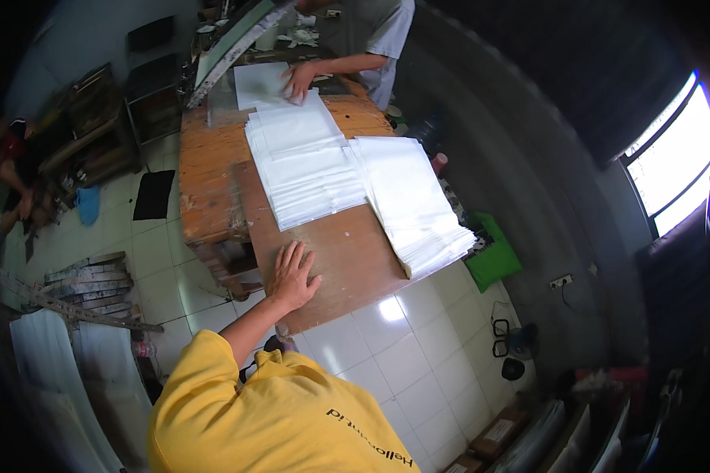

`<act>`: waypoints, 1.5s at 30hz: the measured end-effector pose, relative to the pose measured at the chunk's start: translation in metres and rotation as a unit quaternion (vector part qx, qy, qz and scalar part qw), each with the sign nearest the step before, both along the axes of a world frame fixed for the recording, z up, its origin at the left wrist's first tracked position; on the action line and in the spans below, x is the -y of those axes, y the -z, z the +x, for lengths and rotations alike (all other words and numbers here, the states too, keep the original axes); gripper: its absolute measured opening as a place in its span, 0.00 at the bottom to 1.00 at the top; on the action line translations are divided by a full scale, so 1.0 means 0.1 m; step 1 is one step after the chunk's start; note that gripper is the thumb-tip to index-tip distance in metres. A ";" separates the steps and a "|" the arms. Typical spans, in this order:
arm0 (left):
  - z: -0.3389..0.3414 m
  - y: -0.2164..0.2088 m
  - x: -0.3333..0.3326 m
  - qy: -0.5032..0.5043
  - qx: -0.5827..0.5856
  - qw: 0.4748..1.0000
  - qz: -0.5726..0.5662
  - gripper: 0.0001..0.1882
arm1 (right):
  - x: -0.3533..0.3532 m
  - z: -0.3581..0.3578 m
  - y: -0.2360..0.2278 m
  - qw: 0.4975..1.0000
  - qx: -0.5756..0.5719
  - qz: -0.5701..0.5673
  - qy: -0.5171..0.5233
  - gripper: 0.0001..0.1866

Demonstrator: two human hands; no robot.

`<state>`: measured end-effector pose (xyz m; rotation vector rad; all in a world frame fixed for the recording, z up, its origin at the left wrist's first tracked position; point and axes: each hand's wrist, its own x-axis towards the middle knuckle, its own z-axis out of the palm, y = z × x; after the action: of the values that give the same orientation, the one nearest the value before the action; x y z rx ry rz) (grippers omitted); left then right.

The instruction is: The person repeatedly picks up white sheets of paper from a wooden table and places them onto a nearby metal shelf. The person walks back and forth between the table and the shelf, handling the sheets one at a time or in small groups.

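Observation:
My left hand [293,277] lies palm down near the front left edge of a brown board [343,260], its fingers spread and nothing under them that I can see. Beyond it, on the board and table, rests a fanned stack of thin white sheets [304,169]. To the right of that stands a second, thicker stack of white sheets [410,197], its near end reaching the board's right edge. Whether they are paper sheets or flat bags I cannot tell. My right hand is out of view.
At the far end of the worn wooden table [205,181], a co-worker's hand [298,81] touches a single white sheet [256,85]. A tilted frame [233,55] rises beside it. A green bag [493,256] lies on the floor at right. Another person sits far left.

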<state>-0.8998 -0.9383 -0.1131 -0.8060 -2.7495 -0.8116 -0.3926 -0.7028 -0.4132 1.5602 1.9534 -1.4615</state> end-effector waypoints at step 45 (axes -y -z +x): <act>-1.90 0.30 -0.02 0.023 -0.102 0.994 0.010 0.07 | 1.30 -0.13 -1.01 0.961 -0.026 -0.054 0.271 0.13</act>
<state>-1.0898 -0.9360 -0.1436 -0.8982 -2.5481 -0.7211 -0.4054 -0.8333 -0.3123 2.1327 1.4962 -1.7794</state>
